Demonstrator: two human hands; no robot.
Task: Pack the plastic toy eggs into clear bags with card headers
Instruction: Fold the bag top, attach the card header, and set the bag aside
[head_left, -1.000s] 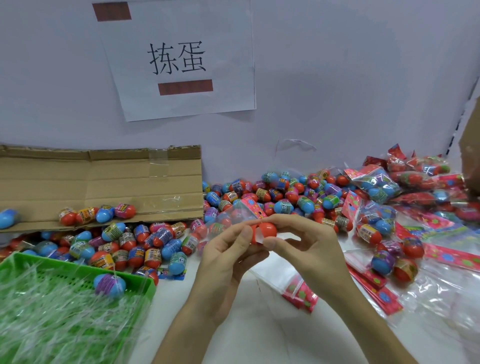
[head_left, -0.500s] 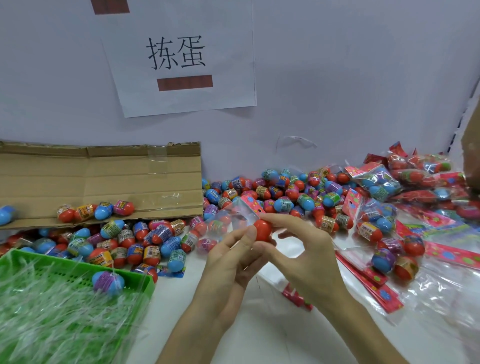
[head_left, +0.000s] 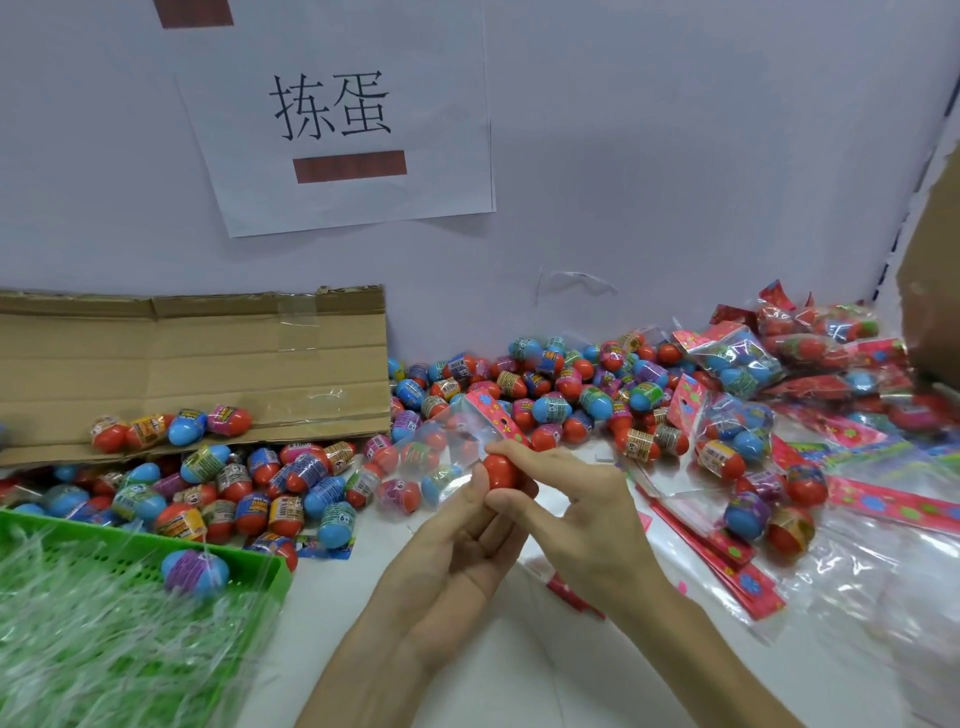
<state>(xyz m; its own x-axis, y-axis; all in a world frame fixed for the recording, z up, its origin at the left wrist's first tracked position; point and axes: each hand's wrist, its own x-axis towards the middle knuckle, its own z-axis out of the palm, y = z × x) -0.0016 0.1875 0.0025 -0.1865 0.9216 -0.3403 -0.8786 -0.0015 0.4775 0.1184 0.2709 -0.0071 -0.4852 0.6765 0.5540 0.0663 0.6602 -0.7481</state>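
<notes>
Both hands are raised over the white worktop (head_left: 519, 654) at centre. The right hand (head_left: 576, 514) pinches a red toy egg (head_left: 501, 470) between thumb and forefinger, its fingers (head_left: 524, 451) curled over the egg's top. The left hand (head_left: 457, 540) holds the clear bag (head_left: 441, 447) at its mouth, thumb laid along the egg's left side and fingers only slightly bent beneath it. The egg sits at the bag's opening, just below the pink card header (head_left: 496, 418). Eggs show through the film, but whether they lie inside the bag or behind it cannot be told. A heap of loose eggs (head_left: 545, 395) runs along the far side against the wall, and a second heap (head_left: 249, 483) lies to the left below a cardboard flap (head_left: 208, 358). Four eggs (head_left: 171, 428) rest in a row on that flap. Near left stands a green basket (head_left: 262, 566) of shredded filler (head_left: 78, 649), with one blue-and-purple egg (head_left: 195, 571) on top. To the right are packed bags (head_left: 737, 364) piled at the far side, and a stack of empty bags (head_left: 727, 561) with pink headers just beside the right hand. A paper sign (head_left: 337, 114) with two printed characters hangs on the wall.
</notes>
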